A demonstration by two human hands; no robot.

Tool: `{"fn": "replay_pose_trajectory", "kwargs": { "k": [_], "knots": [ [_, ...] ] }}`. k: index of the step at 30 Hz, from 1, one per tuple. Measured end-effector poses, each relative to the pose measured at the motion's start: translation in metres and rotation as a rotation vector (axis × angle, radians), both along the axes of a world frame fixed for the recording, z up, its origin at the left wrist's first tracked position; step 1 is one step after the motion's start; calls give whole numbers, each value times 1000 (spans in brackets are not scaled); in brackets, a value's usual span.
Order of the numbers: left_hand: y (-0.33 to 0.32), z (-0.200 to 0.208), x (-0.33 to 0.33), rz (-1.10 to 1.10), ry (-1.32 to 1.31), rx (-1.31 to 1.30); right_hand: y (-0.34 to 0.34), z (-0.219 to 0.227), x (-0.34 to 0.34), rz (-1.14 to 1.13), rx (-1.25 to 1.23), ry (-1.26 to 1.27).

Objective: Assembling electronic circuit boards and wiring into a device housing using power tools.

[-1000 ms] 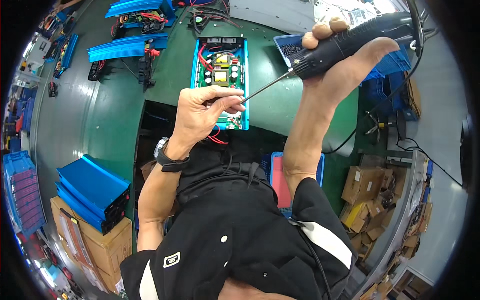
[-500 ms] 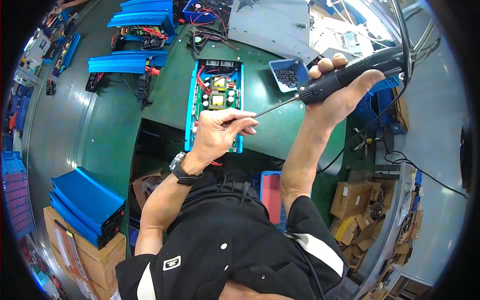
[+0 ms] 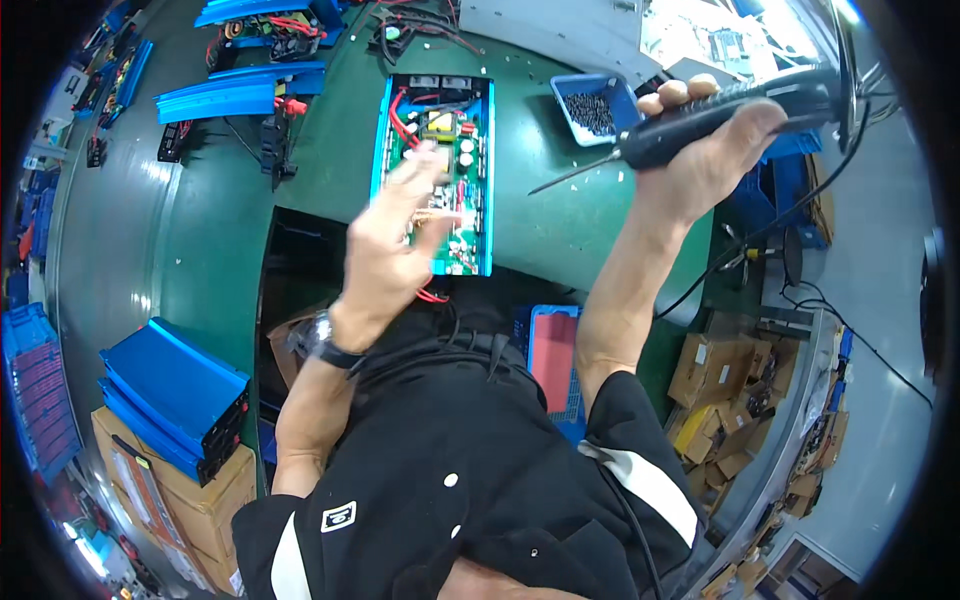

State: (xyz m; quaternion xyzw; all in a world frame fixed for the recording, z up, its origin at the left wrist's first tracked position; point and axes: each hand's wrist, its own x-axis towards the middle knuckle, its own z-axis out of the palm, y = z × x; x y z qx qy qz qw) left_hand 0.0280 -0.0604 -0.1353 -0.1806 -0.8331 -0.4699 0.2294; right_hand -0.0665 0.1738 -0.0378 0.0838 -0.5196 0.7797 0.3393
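Note:
My right hand is wrapped round a black electric screwdriver. Its long thin bit points left and down over the green bench, touching nothing. My left hand, with a watch at the wrist, hovers over the left part of an open blue metal case. Motion blurs its fingers, but they look stretched out, with the thumb apart and nothing held that I can see. Inside the case lies a green circuit board with yellow transformers, capacitors and red wires. The hand hides part of it.
A blue bin of small black screws stands right of the case. Blue housings with wiring lie at the far left. More blue housings are stacked on a cardboard box. The screwdriver's cable hangs at the right.
My left hand has let go of the screwdriver bit and moved left over the board. My right hand has drawn the screwdriver slightly right, away from the case. The view has shifted a little.

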Motion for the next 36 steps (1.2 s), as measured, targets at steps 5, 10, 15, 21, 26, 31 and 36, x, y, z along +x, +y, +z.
{"fn": "replay_pose_trajectory", "kwargs": {
  "k": [5,10,15,21,26,31,36],
  "knots": [
    [-72,-43,38,120,-158,-287,40,-15,-25,-66,254,13],
    [-72,-107,52,-23,-77,-389,70,-41,-49,-225,737,-51],
    [-73,-105,25,32,207,-520,45,-9,-32,-256,592,-153],
    [-78,-112,11,-11,319,-558,30,-62,29,-329,777,-45],
    [-73,-99,9,-118,304,-473,19,-180,165,279,1114,-313],
    [-59,-62,11,-111,281,-415,-6,-217,212,316,1144,-371],
    [-51,-10,6,-61,265,-385,-6,-211,194,230,989,-159]
  ]
}}
